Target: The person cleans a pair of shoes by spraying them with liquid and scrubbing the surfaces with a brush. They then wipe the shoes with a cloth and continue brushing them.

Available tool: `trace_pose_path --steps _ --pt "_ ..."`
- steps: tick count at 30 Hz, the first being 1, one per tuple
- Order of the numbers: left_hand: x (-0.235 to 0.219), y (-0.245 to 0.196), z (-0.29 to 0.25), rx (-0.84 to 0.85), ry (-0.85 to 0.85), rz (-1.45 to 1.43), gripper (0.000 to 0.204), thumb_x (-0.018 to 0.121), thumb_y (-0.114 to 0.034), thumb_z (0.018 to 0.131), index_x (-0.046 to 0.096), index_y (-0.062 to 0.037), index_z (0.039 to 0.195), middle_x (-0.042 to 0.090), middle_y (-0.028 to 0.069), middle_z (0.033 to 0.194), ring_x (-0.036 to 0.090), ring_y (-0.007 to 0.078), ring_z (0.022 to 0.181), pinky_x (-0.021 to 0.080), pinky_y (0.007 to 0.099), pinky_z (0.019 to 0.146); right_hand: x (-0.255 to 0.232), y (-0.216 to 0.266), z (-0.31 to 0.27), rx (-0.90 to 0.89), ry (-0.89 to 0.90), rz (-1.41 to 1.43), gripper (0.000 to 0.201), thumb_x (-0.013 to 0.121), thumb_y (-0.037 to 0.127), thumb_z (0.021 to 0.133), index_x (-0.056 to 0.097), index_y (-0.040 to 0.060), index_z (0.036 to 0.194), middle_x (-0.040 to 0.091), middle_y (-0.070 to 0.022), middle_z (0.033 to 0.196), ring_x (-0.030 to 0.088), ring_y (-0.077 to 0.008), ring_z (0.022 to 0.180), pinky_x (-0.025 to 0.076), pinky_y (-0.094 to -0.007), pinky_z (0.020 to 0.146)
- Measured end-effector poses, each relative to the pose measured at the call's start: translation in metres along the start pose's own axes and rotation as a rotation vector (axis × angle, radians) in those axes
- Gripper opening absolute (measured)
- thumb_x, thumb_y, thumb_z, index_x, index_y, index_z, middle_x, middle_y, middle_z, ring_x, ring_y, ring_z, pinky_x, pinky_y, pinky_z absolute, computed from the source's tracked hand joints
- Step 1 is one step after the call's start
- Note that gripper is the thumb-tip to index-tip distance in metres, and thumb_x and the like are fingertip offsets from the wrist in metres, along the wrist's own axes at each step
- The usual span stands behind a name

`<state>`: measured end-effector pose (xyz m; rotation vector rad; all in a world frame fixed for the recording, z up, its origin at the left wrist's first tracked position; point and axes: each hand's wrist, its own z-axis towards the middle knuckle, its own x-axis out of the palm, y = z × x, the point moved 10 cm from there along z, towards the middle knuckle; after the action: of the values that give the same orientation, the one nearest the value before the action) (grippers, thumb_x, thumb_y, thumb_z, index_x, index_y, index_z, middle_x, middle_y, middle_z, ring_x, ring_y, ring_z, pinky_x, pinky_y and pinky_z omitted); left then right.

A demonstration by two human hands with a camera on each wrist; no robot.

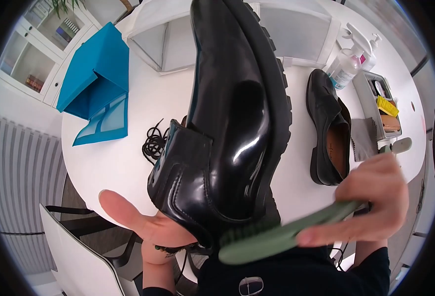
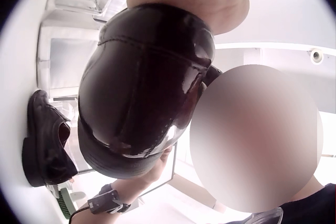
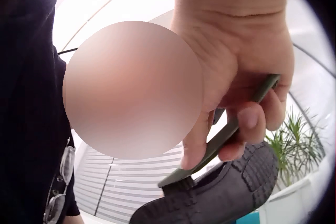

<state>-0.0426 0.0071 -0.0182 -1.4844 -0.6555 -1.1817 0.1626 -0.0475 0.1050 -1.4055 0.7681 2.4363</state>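
Raised high in the head view is a glossy black leather shoe (image 1: 237,118), its heel end toward me and its treaded sole facing right. My left hand (image 1: 165,229) reaches into its opening at the heel end; the fingers are hidden inside, while the thumb sticks out straight to the left. In the left wrist view, the wrist enters the shoe (image 2: 136,92) above its rounded heel. My right hand (image 1: 375,202) grips a green-handled brush (image 1: 271,241), thumb along the handle. Its dark bristles lie at the shoe's heel, near the sole edge; in the right wrist view they meet the sole side.
The matching black shoe (image 1: 328,128) stands on the white table beside a grey cloth (image 1: 364,139). Behind are a spray bottle (image 1: 345,66) and a tray (image 1: 397,132) holding a yellow brush (image 1: 387,106). Black laces (image 1: 154,144) and a teal box (image 1: 99,69) lie left.
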Motion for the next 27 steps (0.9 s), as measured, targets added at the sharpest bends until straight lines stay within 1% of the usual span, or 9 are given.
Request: trace_pose_path --steps 1,4,7,9,15,21,23,25,27 --pt "0.002 0.001 0.001 -0.008 0.006 -0.011 0.129 0.032 -0.101 0.073 0.021 -0.0083 0.162 0.031 0.0114 0.163 0.032 0.0309 0.149 0.026 0.0461 0.124 0.013 0.005 -0.003 -0.057 0.140 0.033 0.039 0.083 0.043 0.073 0.081 0.0372 0.112 0.042 0.0049 0.064 0.036 -0.0018 0.042 0.023 -0.0213 0.041" --pt "0.003 0.005 -0.001 -0.028 0.021 -0.047 0.130 0.031 -0.101 0.072 0.020 -0.0084 0.162 0.030 0.0114 0.163 0.032 0.0310 0.149 0.026 0.0464 0.124 0.016 0.008 0.002 -0.029 0.081 0.030 0.034 0.082 0.042 0.075 0.081 0.0370 0.109 0.042 0.0055 0.064 0.037 -0.0031 0.043 0.024 -0.0222 0.041" --pt "0.005 0.006 -0.003 -0.028 0.040 -0.085 0.130 0.030 -0.102 0.072 0.020 -0.0085 0.162 0.030 0.0114 0.164 0.031 0.0311 0.149 0.026 0.0466 0.124 -0.018 -0.011 0.002 0.285 -0.273 -0.188 0.024 0.083 0.038 0.075 0.083 0.0357 0.099 0.048 0.0048 0.064 0.042 -0.0063 0.046 0.028 -0.0241 0.043" --pt "0.007 0.006 -0.002 -0.028 0.056 -0.110 0.131 0.030 -0.102 0.072 0.020 -0.0086 0.162 0.030 0.0114 0.164 0.031 0.0312 0.149 0.025 0.0468 0.124 -0.017 -0.011 0.000 0.278 -0.358 -0.289 0.019 0.082 0.038 0.075 0.083 0.0353 0.094 0.049 0.0054 0.062 0.044 -0.0063 0.046 0.028 -0.0240 0.042" --pt "0.013 0.012 0.002 -0.053 0.095 -0.185 0.132 0.028 -0.103 0.071 0.020 -0.0087 0.163 0.029 0.0113 0.164 0.030 0.0314 0.150 0.025 0.0473 0.124 0.040 0.020 0.012 -0.147 0.162 0.075 0.035 0.084 0.026 0.072 0.083 0.0311 0.107 0.043 0.0063 0.060 0.041 -0.0046 0.042 0.025 -0.0220 0.039" --pt "0.020 0.016 0.002 -0.072 0.136 -0.254 0.133 0.027 -0.104 0.070 0.019 -0.0089 0.163 0.028 0.0113 0.165 0.030 0.0316 0.150 0.024 0.0479 0.124 0.009 -0.008 0.015 0.172 -0.174 -0.165 0.031 0.082 0.029 0.077 0.082 0.0298 0.108 0.042 0.0077 0.059 0.041 -0.0059 0.042 0.026 -0.0214 0.039" --pt "0.026 0.019 0.006 -0.076 0.143 -0.264 0.133 0.026 -0.104 0.070 0.019 -0.0090 0.163 0.028 0.0113 0.165 0.030 0.0316 0.150 0.024 0.0480 0.124 0.015 -0.007 0.015 0.131 -0.132 -0.101 0.034 0.081 0.028 0.076 0.082 0.0307 0.110 0.043 0.0078 0.060 0.040 -0.0053 0.042 0.025 -0.0216 0.039" --pt "0.031 0.015 0.007 -0.002 0.220 -0.229 0.110 0.029 -0.087 0.090 0.017 -0.0045 0.162 0.024 0.0112 0.167 0.026 0.0328 0.152 0.023 0.0493 0.124 0.039 0.014 0.012 -0.098 0.085 0.086 0.040 0.082 0.027 0.074 0.081 0.0315 0.113 0.043 0.0076 0.060 0.041 -0.0047 0.043 0.025 -0.0219 0.039" --pt "0.031 0.016 0.007 -0.006 0.234 -0.178 0.109 0.030 -0.086 0.091 0.018 -0.0046 0.162 0.025 0.0103 0.167 0.027 0.0325 0.152 0.023 0.0485 0.124 0.042 0.015 0.008 -0.098 0.097 0.092 0.044 0.081 0.025 0.073 0.079 0.0320 0.117 0.042 0.0077 0.060 0.042 -0.0041 0.043 0.026 -0.0216 0.039"
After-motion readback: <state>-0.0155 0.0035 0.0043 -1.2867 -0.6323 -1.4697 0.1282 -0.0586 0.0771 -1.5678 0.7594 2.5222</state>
